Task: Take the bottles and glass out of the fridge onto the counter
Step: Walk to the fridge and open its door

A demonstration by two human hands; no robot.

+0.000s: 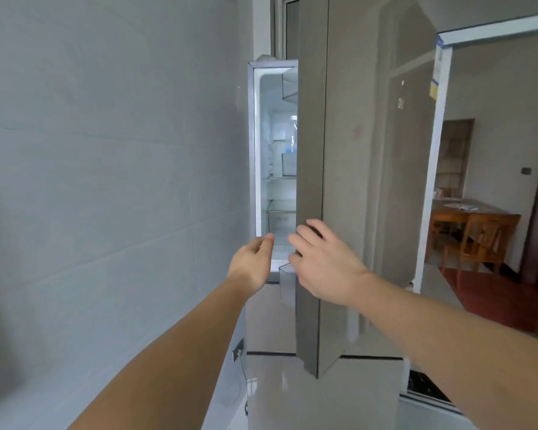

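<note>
The tall beige fridge stands ahead with its left door [311,181] partly open. Through the narrow gap I see the lit white interior [275,150] with glass shelves and door bins. A clear plastic bottle [293,135] shows partly inside, its right half hidden by the door. My right hand [323,262] rests on the door's edge near its lower part, fingers wrapped around it. My left hand [253,262] hovers just left of the gap, fingers loosely curled, holding nothing. No glass is visible.
A grey tiled wall [106,181] runs along the left, close to the fridge. A wall socket with a cable [238,352] sits low by the fridge. On the right, a doorway [429,181] opens onto a room with a wooden table and chairs [475,225].
</note>
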